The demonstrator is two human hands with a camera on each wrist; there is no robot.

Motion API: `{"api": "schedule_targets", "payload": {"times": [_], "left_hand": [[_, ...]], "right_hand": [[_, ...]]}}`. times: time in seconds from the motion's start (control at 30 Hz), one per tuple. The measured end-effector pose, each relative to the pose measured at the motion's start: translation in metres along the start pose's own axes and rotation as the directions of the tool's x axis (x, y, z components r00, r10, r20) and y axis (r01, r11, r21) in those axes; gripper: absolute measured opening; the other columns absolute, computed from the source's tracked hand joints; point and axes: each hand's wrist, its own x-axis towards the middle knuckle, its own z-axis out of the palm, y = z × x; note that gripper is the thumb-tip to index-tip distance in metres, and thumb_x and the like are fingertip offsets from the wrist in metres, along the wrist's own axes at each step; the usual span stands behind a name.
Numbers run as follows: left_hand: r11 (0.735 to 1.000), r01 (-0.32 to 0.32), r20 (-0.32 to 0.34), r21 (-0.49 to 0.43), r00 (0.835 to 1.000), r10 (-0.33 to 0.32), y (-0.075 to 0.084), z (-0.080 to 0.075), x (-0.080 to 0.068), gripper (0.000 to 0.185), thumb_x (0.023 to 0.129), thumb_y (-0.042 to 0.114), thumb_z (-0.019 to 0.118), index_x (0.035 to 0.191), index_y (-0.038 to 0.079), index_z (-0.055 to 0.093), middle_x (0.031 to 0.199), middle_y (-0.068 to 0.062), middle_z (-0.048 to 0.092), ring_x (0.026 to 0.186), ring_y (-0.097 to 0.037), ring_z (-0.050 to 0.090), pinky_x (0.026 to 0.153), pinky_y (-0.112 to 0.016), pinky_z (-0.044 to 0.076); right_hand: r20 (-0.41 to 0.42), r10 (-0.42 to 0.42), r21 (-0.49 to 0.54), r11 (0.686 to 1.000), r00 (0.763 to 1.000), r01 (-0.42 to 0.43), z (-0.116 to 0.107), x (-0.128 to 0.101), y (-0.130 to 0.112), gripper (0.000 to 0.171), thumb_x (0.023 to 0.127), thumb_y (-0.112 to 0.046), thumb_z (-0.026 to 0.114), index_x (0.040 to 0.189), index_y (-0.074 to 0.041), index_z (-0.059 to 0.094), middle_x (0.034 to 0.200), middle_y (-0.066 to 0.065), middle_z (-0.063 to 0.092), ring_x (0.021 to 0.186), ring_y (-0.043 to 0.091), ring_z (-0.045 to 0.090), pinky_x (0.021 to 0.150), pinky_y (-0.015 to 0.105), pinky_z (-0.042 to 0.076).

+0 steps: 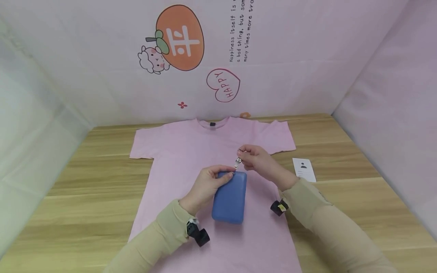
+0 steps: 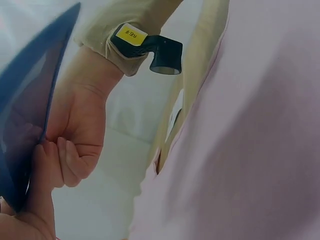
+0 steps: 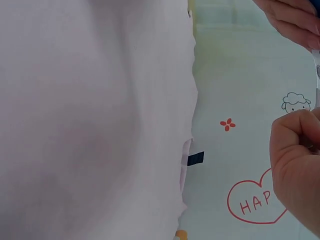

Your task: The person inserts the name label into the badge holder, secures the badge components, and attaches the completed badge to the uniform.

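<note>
A wood-grain table [image 1: 341,212] stands against pale pink walls with cartoon stickers. A pink cotton T-shirt [image 1: 177,151] lies flat on it, collar toward the wall. On the shirt's middle rests a blue, rounded rectangular card holder [image 1: 230,198]. The left hand [image 1: 205,185] grips the holder's top end with curled fingers. The right hand [image 1: 259,159] pinches a small shiny metal clip [image 1: 238,160] just above that end. A white printed card [image 1: 304,169] lies flat to the right of the shirt.
</note>
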Motion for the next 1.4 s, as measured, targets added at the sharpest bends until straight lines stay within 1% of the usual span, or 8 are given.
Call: {"api": "schedule_targets", "payload": {"times": [0.1,0.23,0.67,0.77,0.87,1.07,1.3,1.4], "left_hand": [[0.999,0.017,0.002,-0.042,1.000,-0.017,0.000,0.001,0.001,0.028,0.090,0.006,0.061,0.116,-0.005,0.063,0.117,-0.015,0.066,0.095,-0.006,0.060,0.079,-0.022,0.050],[0.999,0.020,0.011,-0.046,1.000,-0.019,0.001,0.000,0.000,0.028,0.091,0.007,0.061,0.117,-0.004,0.063,0.118,-0.014,0.066,0.098,-0.008,0.060,0.083,-0.024,0.051],[1.000,0.009,0.049,0.013,0.999,-0.009,0.001,-0.001,-0.001,0.029,0.089,0.007,0.064,0.116,-0.003,0.064,0.119,-0.014,0.065,0.104,-0.013,0.060,0.087,-0.027,0.050],[1.000,0.001,0.054,0.023,0.999,-0.002,0.000,-0.002,-0.001,0.029,0.088,0.007,0.064,0.116,-0.004,0.064,0.117,-0.015,0.066,0.103,-0.012,0.060,0.087,-0.027,0.051],[0.998,-0.020,0.052,0.052,0.998,0.017,-0.001,-0.002,-0.002,0.028,0.088,0.007,0.064,0.114,-0.004,0.065,0.116,-0.014,0.067,0.103,-0.013,0.061,0.086,-0.027,0.051],[0.995,-0.024,0.046,0.095,0.999,0.020,0.001,-0.003,-0.003,0.025,0.087,0.007,0.066,0.111,0.000,0.067,0.114,-0.011,0.068,0.103,-0.012,0.061,0.086,-0.027,0.052],[0.997,0.009,0.081,0.071,0.997,-0.014,0.003,-0.004,-0.005,0.029,0.088,0.004,0.064,0.116,0.001,0.061,0.091,-0.018,0.072,0.077,-0.012,0.068,0.068,-0.026,0.056],[0.996,-0.014,0.088,0.091,0.996,0.006,0.002,-0.005,-0.004,0.024,0.088,0.004,0.064,0.111,-0.002,0.063,0.089,-0.015,0.073,0.070,-0.007,0.065,0.064,-0.022,0.053]], "right_hand": [[0.001,0.002,0.017,1.000,1.000,-0.002,-0.001,0.000,0.000,0.015,0.100,-0.011,0.041,0.088,-0.005,0.048,0.057,-0.008,0.029,0.050,0.007,0.025,0.056,0.021,0.029],[0.004,-0.005,0.016,1.000,1.000,0.005,-0.003,0.000,0.000,0.016,0.100,-0.012,0.041,0.087,-0.005,0.048,0.056,-0.008,0.029,0.050,0.007,0.025,0.055,0.022,0.028],[0.005,-0.018,-0.017,1.000,1.000,0.018,-0.007,0.000,0.003,0.015,0.100,-0.011,0.041,0.088,-0.005,0.047,0.058,-0.008,0.030,0.052,0.006,0.027,0.055,0.020,0.029],[-0.006,-0.020,-0.052,0.998,1.000,0.020,-0.006,-0.001,0.003,0.014,0.100,-0.011,0.042,0.089,-0.003,0.047,0.059,-0.008,0.033,0.054,0.006,0.030,0.055,0.019,0.030],[-0.028,-0.026,-0.124,0.992,0.999,0.022,-0.005,-0.002,0.001,0.014,0.099,-0.011,0.044,0.091,0.000,0.049,0.060,-0.007,0.036,0.056,0.006,0.033,0.056,0.019,0.033],[-0.057,-0.073,-0.264,0.963,0.996,0.056,-0.003,-0.004,-0.002,0.016,0.098,-0.010,0.048,0.093,0.004,0.051,0.061,-0.004,0.038,0.056,0.006,0.037,0.057,0.019,0.037],[-0.034,-0.109,-0.312,0.945,0.993,0.093,-0.004,-0.004,-0.007,0.014,0.098,-0.010,0.048,0.094,0.003,0.051,0.058,-0.004,0.038,0.055,0.006,0.036,0.054,0.019,0.035],[-0.024,-0.108,-0.317,0.944,0.994,0.095,-0.004,-0.004,-0.008,0.013,0.098,-0.010,0.048,0.094,0.002,0.051,0.059,-0.005,0.038,0.056,0.006,0.036,0.054,0.020,0.035]]}}
